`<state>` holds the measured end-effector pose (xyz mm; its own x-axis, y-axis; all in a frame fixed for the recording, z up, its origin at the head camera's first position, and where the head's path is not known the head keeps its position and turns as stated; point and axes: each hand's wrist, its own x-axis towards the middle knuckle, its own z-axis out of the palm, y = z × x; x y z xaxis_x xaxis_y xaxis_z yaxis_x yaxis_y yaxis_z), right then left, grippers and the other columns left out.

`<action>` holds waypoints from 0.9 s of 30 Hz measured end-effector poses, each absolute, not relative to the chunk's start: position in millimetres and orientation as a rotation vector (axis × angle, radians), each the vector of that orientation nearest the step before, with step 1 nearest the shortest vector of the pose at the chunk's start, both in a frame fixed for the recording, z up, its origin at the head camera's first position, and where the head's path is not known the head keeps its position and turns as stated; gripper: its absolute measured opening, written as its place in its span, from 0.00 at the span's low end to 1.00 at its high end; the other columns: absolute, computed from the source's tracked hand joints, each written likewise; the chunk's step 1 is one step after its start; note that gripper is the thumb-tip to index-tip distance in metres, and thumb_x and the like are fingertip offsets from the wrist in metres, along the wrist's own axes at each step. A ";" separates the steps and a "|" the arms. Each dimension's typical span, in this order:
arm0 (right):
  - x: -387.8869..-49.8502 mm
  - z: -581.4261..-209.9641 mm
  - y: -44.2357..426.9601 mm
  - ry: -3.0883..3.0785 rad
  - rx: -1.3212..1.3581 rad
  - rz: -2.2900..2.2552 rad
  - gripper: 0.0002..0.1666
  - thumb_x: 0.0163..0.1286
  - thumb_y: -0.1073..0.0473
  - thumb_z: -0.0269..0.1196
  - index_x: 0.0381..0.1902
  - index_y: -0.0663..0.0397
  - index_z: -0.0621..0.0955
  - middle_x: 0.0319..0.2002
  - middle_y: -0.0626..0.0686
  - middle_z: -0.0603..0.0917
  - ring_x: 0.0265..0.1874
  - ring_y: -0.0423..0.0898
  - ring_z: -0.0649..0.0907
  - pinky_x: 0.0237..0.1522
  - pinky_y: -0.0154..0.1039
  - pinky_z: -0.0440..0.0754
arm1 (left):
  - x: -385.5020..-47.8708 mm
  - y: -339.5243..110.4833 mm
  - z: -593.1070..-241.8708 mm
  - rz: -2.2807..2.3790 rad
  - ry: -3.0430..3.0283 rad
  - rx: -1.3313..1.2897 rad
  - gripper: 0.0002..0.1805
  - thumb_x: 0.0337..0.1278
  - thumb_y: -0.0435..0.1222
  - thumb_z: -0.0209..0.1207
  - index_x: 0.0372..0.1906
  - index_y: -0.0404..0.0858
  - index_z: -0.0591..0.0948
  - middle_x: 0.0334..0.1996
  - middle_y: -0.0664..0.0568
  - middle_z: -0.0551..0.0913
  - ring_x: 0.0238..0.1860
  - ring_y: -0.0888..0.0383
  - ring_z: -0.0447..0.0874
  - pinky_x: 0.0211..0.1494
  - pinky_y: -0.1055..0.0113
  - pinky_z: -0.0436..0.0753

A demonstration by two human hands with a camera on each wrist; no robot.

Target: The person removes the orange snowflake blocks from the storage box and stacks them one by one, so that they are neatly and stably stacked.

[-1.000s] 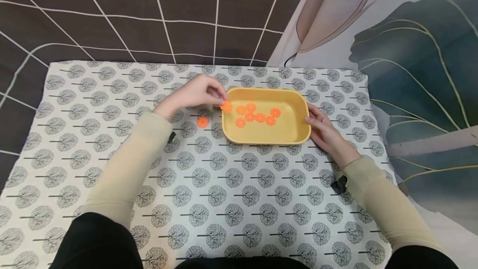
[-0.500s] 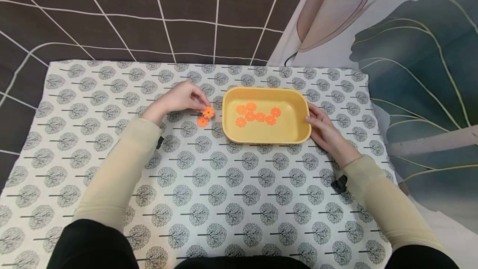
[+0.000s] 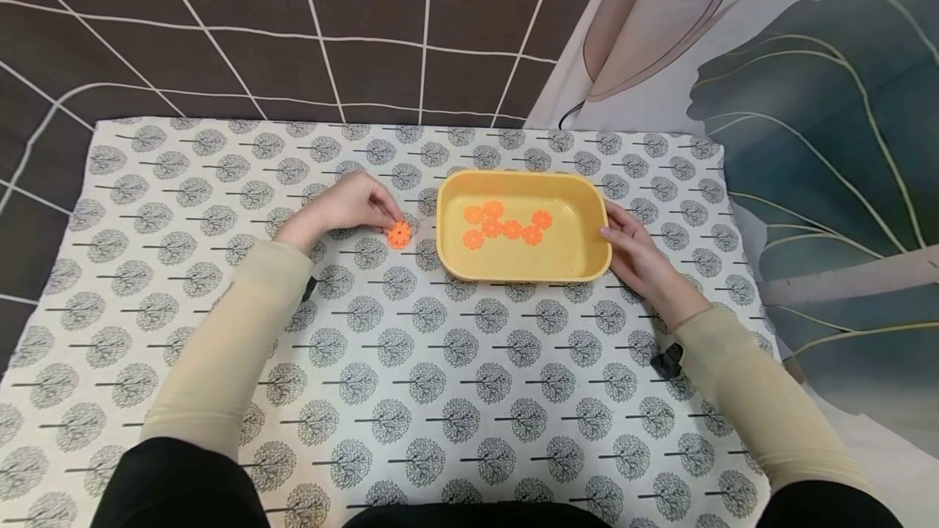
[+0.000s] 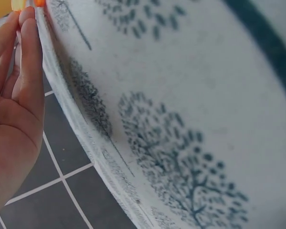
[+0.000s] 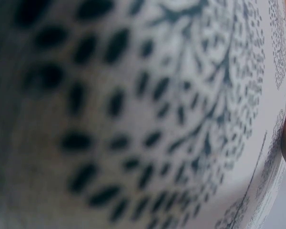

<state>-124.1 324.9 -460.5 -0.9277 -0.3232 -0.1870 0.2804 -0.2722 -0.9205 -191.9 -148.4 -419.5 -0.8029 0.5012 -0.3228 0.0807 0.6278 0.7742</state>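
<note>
In the head view my left hand (image 3: 358,204) is left of a yellow rectangular tub (image 3: 522,269). Its thumb and fingers pinch an orange flower-shaped piece (image 3: 399,235) low over the cloth. A second such piece lay at this spot and is now mostly covered, so the two are hard to tell apart. The left wrist view catches only the fingertips (image 4: 26,16) and a bit of orange and yellow at the top edge. My right hand (image 3: 640,261) grips the tub's right wall, thumb at the rim and fingers outside. Several orange flower-shaped pieces (image 3: 511,230) lie flat in the tub.
A white cloth with grey tree prints (image 3: 455,398) covers the table. Behind it hangs a dark fabric with white grid lines (image 3: 367,23). To the right is a leaf-patterned curtain (image 3: 822,145), with a thin black cord (image 3: 570,115) at the table's back edge.
My left hand has moved left from the tub's left rim, carrying the orange piece, then down onto the spot of the lone piece. My right hand and the tub have stayed put.
</note>
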 end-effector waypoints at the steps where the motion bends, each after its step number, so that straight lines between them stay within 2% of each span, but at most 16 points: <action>1: -124.0 -460.6 324.8 1.609 -0.052 -2.242 0.29 0.82 0.71 0.50 0.77 0.54 0.66 0.71 0.47 0.76 0.65 0.42 0.81 0.70 0.33 0.80 | -191.3 -148.5 -419.9 1.074 2.328 0.453 0.07 0.60 0.25 0.70 0.43 0.31 0.90 0.39 0.40 0.93 0.32 0.62 0.88 0.38 0.77 0.87; 7: -123.7 -460.6 324.0 1.613 -0.047 -2.242 0.29 0.82 0.71 0.50 0.77 0.54 0.66 0.71 0.47 0.76 0.65 0.42 0.81 0.70 0.33 0.80 | -189.2 -149.9 -421.5 1.078 2.313 0.467 0.07 0.59 0.24 0.71 0.42 0.29 0.90 0.38 0.38 0.92 0.33 0.60 0.89 0.38 0.77 0.87; 15: -124.5 -459.5 323.2 1.589 -0.045 -2.252 0.36 0.82 0.72 0.50 0.83 0.61 0.56 0.72 0.47 0.74 0.66 0.43 0.80 0.70 0.33 0.80 | -190.4 -151.9 -425.2 1.033 2.346 0.489 0.07 0.57 0.26 0.73 0.41 0.31 0.90 0.38 0.40 0.93 0.33 0.62 0.88 0.39 0.79 0.85; 27: -123.1 -457.3 322.0 1.578 -0.012 -2.262 0.32 0.82 0.72 0.51 0.79 0.57 0.64 0.70 0.46 0.76 0.64 0.42 0.82 0.69 0.32 0.81 | -190.9 -151.3 -428.2 1.033 2.349 0.483 0.07 0.58 0.26 0.72 0.41 0.31 0.90 0.39 0.39 0.92 0.34 0.61 0.88 0.39 0.79 0.85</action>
